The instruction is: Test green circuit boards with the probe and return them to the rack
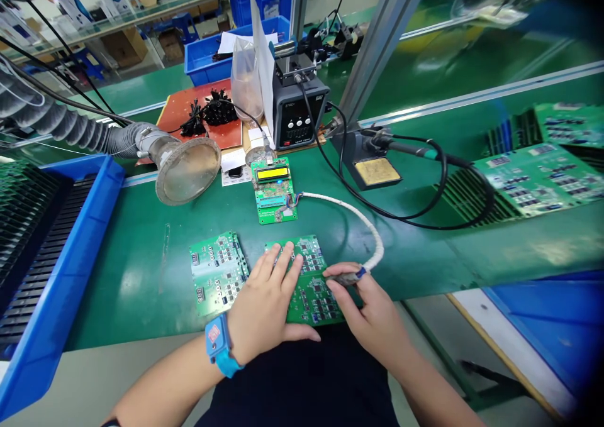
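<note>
Work board (318,302) flat on the bench right in front of the person, under the left hand (267,288): palm down, fingers spread and apart, gripping nothing. Right hand (370,307) pinched on a grey plug (343,279) at the work board's right edge. Can't confirm contact; fingers hide the tip.

Status, my read: mid-step on this one. Plug is at the edge, a finished connection isn't visible. White sleeved cable (375,232) loops from the plug to a small green board (264,191) just beyond the work board; its display (272,173) is yellow, text too small to read. Second panel (217,270) lies just left of the work board; can't tell if done or waiting. Same for the many boards (542,175) well to its right, and those in the blue crate (42,367) well to its left.

Surface: glossy green bench (146,257) under the work board. Beyond it: fume hood (189,170) to the left, soldering station (298,122) behind the small board, iron stand (377,172) to the right.

Room: far past the work board, blue bins (202,68) and more benches; workshop floor.
</note>
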Demonstrator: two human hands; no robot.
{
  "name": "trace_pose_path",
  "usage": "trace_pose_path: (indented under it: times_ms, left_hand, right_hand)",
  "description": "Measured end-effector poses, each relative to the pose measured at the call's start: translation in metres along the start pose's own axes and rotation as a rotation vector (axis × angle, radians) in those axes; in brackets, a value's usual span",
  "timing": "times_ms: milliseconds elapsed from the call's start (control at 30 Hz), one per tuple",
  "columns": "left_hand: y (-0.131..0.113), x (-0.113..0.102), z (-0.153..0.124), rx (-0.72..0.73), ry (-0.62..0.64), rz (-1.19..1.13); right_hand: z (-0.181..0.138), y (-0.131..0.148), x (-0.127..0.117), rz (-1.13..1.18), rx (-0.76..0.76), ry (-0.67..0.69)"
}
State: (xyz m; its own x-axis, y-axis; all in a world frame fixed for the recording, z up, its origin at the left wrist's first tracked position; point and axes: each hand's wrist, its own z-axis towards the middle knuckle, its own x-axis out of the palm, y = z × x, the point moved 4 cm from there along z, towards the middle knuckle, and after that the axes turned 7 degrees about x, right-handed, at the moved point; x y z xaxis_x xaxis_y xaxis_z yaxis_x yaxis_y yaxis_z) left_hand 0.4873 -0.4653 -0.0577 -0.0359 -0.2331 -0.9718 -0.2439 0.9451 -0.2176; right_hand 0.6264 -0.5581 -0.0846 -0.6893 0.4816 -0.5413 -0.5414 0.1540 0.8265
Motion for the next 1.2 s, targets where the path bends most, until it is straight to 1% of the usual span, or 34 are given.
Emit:
trace_pose_path:
  times_ms: [233,467,800,900,1033,1200]
  left_hand:
    - [0.0073,0.0008,0.0042,-0.024,0.001,-0.065]
    - [0.008,0.0008,0.0052,-0.069,0.041,-0.131]
    - [0.0034,-0.0078,0.0099,-0.102,0.117,-0.094]
    - [0.0034,-0.0068,0.0098,-0.105,0.106,-0.091]
    - [0.0047,-0.0063,0.0101,-0.094,0.056,-0.107]
    - [0.0058,-0.0064,0.0097,-0.093,0.063,-0.1]
  right_hand:
    - [-0.0001,0.0011,-0.0016,-0.014,-0.001,-0.002]
    - [0.0026,0.0037,-0.002,-0.01,0.019,0.008]
    - [0.0016,0.0031,-0.0027,0.012,0.015,0.001]
    - [0.0018,0.002,-0.0019,0.018,0.019,0.0]
    - [0.002,0.0012,-0.0013,0.022,0.031,0.0]
    - [0.0031,0.0024,-0.0014,0.023,0.037,0.002]
